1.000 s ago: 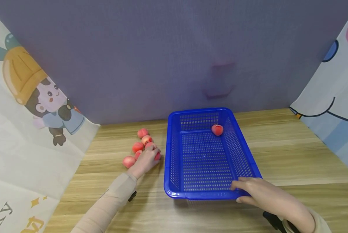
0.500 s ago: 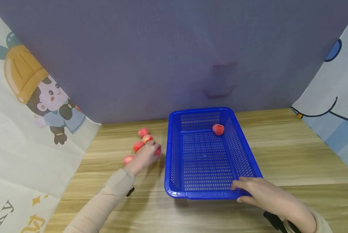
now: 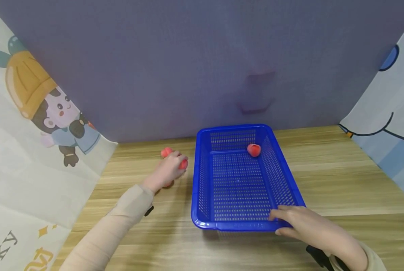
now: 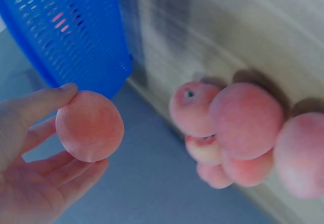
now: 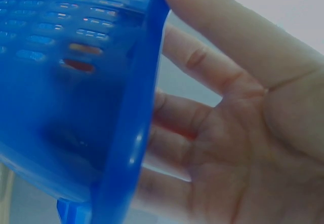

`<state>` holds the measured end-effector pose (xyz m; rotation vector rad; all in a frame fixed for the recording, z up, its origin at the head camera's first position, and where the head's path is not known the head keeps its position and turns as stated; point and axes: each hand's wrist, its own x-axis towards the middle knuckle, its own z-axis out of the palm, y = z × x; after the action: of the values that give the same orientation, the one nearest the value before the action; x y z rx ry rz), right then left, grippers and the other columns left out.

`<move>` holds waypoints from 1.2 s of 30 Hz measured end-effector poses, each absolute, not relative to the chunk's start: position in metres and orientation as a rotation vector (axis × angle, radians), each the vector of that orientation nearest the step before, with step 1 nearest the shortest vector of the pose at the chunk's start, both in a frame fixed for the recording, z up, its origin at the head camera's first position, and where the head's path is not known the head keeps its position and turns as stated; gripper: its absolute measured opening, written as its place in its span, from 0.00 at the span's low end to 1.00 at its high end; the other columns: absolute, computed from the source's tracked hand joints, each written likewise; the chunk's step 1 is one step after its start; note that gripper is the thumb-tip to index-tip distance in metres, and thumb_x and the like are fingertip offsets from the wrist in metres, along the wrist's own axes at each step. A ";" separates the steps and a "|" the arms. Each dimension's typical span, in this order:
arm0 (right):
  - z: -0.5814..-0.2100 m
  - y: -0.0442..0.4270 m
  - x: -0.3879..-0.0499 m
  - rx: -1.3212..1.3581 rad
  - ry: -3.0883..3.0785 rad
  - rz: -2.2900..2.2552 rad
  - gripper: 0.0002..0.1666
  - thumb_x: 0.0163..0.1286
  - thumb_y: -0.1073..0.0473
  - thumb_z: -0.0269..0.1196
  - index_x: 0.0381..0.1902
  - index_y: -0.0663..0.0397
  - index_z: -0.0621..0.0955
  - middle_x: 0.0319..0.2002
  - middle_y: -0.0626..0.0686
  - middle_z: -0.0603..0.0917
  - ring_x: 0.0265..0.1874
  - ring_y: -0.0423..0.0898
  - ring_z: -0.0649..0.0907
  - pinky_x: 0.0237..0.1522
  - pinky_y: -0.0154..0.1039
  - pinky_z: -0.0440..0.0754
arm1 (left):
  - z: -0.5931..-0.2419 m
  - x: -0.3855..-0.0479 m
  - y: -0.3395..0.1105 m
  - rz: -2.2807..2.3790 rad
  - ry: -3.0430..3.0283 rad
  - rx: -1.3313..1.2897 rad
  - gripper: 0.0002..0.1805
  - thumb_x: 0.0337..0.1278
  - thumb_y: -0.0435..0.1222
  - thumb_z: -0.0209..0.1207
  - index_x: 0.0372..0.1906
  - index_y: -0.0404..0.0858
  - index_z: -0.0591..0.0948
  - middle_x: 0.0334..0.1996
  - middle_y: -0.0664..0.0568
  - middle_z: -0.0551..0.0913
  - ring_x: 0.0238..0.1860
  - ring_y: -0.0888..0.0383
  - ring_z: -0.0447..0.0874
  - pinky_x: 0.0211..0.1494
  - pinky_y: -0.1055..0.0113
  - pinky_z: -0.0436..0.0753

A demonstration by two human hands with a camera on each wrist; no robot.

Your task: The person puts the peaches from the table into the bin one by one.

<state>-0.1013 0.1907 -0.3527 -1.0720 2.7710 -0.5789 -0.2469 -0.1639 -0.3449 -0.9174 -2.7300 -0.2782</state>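
The left hand pinches a round pink-red peach between thumb and fingers, left of the blue basket. In the left wrist view the held peach hangs clear of the other peaches, which lie clustered on the table. From the head, that hand hides most of the cluster. The right hand grips the basket's near right corner, fingers over the rim and thumb outside; the right wrist view shows the rim between thumb and fingers. One peach lies inside the basket at the far right.
A wooden table carries everything. Behind the basket stands a grey-purple partition. A white sheet with a cartoon figure borders the left side, and another printed sheet borders the right.
The left hand has closed round a peach by the cluster and moved up and away from the table with it. The right hand keeps its grip on the basket corner.
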 end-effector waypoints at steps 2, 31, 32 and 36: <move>-0.352 0.191 -0.101 -1.059 2.773 -0.574 0.11 0.54 0.54 0.63 0.38 0.45 0.78 0.36 0.45 0.80 0.33 0.40 0.79 0.32 0.39 0.78 | -0.338 -0.248 -0.161 -0.305 -2.754 -0.916 0.16 0.39 0.30 0.64 0.39 0.30 0.78 0.35 0.41 0.76 0.35 0.49 0.77 0.36 0.62 0.78; -0.352 0.192 -0.102 -1.033 2.763 -0.549 0.12 0.54 0.52 0.62 0.38 0.45 0.78 0.37 0.46 0.81 0.35 0.44 0.80 0.33 0.43 0.78 | -0.279 -0.265 -0.094 -0.260 -2.745 -1.044 0.17 0.45 0.34 0.61 0.44 0.36 0.78 0.36 0.46 0.76 0.34 0.53 0.75 0.37 0.65 0.75; -0.351 0.191 -0.103 -1.028 2.760 -0.551 0.12 0.54 0.52 0.62 0.38 0.45 0.78 0.37 0.45 0.81 0.35 0.43 0.80 0.33 0.43 0.78 | -0.278 -0.266 -0.090 -0.265 -2.747 -1.050 0.17 0.45 0.34 0.61 0.44 0.36 0.78 0.36 0.46 0.75 0.34 0.54 0.74 0.37 0.65 0.75; -0.352 0.191 -0.103 -1.029 2.756 -0.557 0.12 0.54 0.53 0.62 0.38 0.44 0.78 0.36 0.45 0.81 0.34 0.42 0.80 0.33 0.42 0.78 | -0.274 -0.267 -0.075 -0.268 -2.781 -1.066 0.18 0.47 0.35 0.61 0.46 0.37 0.77 0.38 0.46 0.75 0.36 0.53 0.74 0.37 0.64 0.75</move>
<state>-0.1030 0.1910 -0.3517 -1.0295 2.7560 -0.5565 -0.2674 -0.0754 -0.2742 -1.0657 -2.7811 -0.2682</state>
